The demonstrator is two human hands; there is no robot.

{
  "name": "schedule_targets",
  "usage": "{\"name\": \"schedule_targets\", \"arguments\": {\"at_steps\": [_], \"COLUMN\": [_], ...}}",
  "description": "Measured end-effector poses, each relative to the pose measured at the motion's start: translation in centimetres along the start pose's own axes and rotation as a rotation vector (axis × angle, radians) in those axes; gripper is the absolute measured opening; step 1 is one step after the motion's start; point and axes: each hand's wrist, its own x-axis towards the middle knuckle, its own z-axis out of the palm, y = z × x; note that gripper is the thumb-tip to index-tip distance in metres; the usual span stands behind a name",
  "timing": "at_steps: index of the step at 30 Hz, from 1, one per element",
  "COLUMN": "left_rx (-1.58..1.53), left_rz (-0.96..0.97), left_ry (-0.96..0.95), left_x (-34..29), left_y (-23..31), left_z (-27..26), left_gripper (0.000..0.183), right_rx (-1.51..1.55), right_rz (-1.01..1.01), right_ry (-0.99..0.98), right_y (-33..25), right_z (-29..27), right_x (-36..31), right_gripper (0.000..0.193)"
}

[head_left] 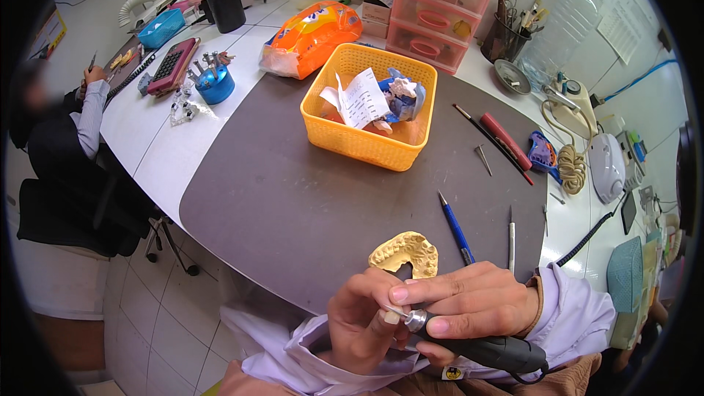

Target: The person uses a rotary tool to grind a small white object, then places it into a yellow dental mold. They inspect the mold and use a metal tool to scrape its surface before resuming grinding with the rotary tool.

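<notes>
My right hand point(480, 302) is closed around a black rotary handpiece point(502, 354) with a silver nose, its tip pointing left. My left hand point(359, 320) pinches a small pale, tooth-like piece point(391, 317) right at that tip. Whether bur and piece touch is too small to tell. Just beyond my fingers, a yellow plaster dental cast point(389, 251) lies on the dark mat, its near side partly hidden by my hands. A blue pen point(456, 227) and a thin silver instrument point(512, 238) lie beyond my right hand.
On the grey-brown mat point(249, 176) stands a yellow basket point(367, 143) with papers and blue-and-pink pieces. Behind are an orange packet point(312, 37) and pink drawers point(438, 11). A brush, red tool and coiled cord point(572, 169) lie right. Another person point(62, 128) sits far left.
</notes>
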Motion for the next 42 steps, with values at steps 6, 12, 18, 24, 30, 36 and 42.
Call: {"name": "schedule_targets", "arguments": {"at_steps": [6,12,18,24,30,36,42], "left_rx": [0.018,0.028,-0.027,0.020,0.045,0.065,0.090], "left_rz": [0.023,0.024,0.031,-0.011,-0.066,0.066,0.049], "left_ry": [-0.007,-0.012,-0.042,0.031,0.092,-0.074,-0.035], "left_x": [-0.1,-0.1,0.2,0.1,0.1,0.2,0.1], "left_y": [0.0,0.2,-0.2,0.3,0.7,0.1,0.4], "left_z": [0.0,0.0,0.0,0.5,0.9,-0.3,-0.1], "left_gripper": [0.014,0.014,0.012,0.020,0.025,0.014,0.014], "right_rx": [-0.026,0.022,-0.013,-0.041,-0.019,-0.015,-0.013], "right_rz": [-0.136,0.013,0.004,-0.159,-0.104,-0.015,-0.084], "right_ry": [0.040,-0.003,0.021,0.053,0.087,-0.027,0.106], "right_y": [0.7,-0.1,-0.1,0.6,0.5,-0.3,0.3], "right_z": [0.1,0.0,-0.1,0.2,0.4,-0.4,0.6], "right_x": [0.2,0.0,0.0,0.2,0.0,0.2,0.1], "right_gripper": [0.027,0.040,0.039,0.025,0.028,0.040,0.026]}}
